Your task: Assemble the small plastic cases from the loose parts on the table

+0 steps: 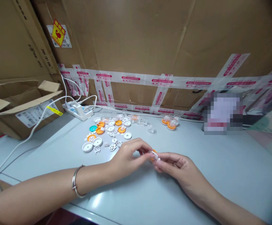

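Above the middle of the table, my left hand and my right hand meet at their fingertips. Between them they pinch a small orange and white plastic part, mostly covered by the fingers. Left of my hands lie loose plastic pieces: white round caps, orange round caps, a teal cap and small white spoked pieces. Clear domes lie behind them. Farther right, several orange-based pieces with clear domes stand grouped together.
A power strip with white cables sits at the back left, near an open cardboard box. A large taped carton walls off the table's back. At the right back, a blurred upright object leans against it.
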A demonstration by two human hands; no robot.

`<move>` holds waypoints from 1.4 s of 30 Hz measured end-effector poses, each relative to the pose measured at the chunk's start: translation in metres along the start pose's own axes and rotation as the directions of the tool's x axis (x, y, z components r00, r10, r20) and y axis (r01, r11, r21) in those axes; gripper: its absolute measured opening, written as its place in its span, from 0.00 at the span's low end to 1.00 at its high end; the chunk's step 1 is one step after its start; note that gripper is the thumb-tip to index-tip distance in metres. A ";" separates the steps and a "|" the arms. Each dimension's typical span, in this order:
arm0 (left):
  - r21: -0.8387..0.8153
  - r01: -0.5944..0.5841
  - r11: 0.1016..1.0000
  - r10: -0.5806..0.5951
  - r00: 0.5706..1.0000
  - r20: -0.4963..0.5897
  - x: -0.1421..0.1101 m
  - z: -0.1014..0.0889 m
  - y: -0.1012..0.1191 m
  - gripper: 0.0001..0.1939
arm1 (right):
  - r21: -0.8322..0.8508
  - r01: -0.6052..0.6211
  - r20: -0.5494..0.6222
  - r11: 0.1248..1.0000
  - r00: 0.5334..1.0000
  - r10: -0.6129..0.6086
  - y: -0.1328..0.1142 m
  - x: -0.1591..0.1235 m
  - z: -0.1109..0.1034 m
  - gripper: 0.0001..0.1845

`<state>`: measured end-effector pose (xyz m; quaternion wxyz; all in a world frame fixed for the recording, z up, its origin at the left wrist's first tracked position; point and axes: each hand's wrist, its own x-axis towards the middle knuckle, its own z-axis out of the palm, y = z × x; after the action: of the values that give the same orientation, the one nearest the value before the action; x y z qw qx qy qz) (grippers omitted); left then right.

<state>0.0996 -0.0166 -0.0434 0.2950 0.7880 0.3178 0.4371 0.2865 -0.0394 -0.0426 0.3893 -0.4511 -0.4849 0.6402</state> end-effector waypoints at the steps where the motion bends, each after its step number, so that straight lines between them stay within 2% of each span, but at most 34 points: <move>1: -0.006 0.018 1.000 -0.018 1.000 0.001 0.000 0.000 0.000 0.05 | -0.022 0.007 -0.012 1.000 1.000 -0.007 -0.001 0.000 0.000 0.12; 7: -0.083 0.169 0.982 -0.165 0.985 0.057 -0.002 0.005 0.004 0.08 | -0.099 0.084 -0.103 0.992 0.990 -0.094 -0.006 -0.002 0.004 0.08; 10: -0.063 0.169 0.984 -0.160 0.979 0.125 0.003 -0.002 0.006 0.08 | -0.092 0.075 -0.131 0.993 0.988 -0.086 -0.006 0.000 0.003 0.09; 12: 0.043 0.124 0.991 -0.128 0.987 0.098 0.012 -0.017 0.002 0.07 | -0.083 0.058 -0.162 0.995 0.984 -0.071 -0.005 0.002 0.000 0.11; 14: 0.221 0.105 0.970 -0.109 0.994 0.007 0.023 -0.039 -0.007 0.07 | -0.068 0.052 -0.200 0.996 0.978 -0.065 -0.003 0.005 -0.004 0.12; 16: 0.423 0.165 0.891 -0.163 0.986 -0.041 0.033 -0.062 -0.022 0.08 | -0.044 0.053 -0.236 0.998 0.970 -0.062 -0.002 0.008 -0.007 0.14; 18: 0.622 0.217 0.752 -0.253 0.967 -0.031 0.040 -0.078 -0.039 0.09 | -0.010 0.053 -0.259 0.999 0.964 -0.054 -0.001 0.010 -0.009 0.17; 21: 0.692 0.227 0.685 -0.285 0.958 -0.032 0.043 -0.083 -0.058 0.11 | 0.039 0.044 -0.262 0.998 0.965 -0.033 -0.002 0.011 -0.009 0.17; 28: 0.708 0.208 0.674 -0.309 0.951 0.015 0.044 -0.072 -0.071 0.11 | 0.127 0.021 -0.273 0.992 0.962 0.015 -0.005 0.010 -0.008 0.12; 35: 0.589 0.191 0.785 -0.338 0.929 0.149 0.044 -0.085 -0.072 0.09 | 0.157 0.025 -0.270 0.987 0.963 0.019 -0.004 0.010 -0.010 0.11; 38: 0.519 0.218 0.827 -0.353 0.919 0.176 0.043 -0.086 -0.073 0.08 | 0.160 0.026 -0.271 0.987 0.962 0.018 -0.003 0.012 -0.011 0.11; 42: 0.408 0.310 0.859 -0.411 0.892 0.188 0.042 -0.087 -0.076 0.07 | 0.134 0.026 -0.271 0.991 0.962 0.012 -0.002 0.012 -0.012 0.12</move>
<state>0.0229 0.0791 -0.0404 0.2596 0.8064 0.4940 0.1954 0.2943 -0.0242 -0.0446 0.4841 -0.5052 -0.3837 0.6026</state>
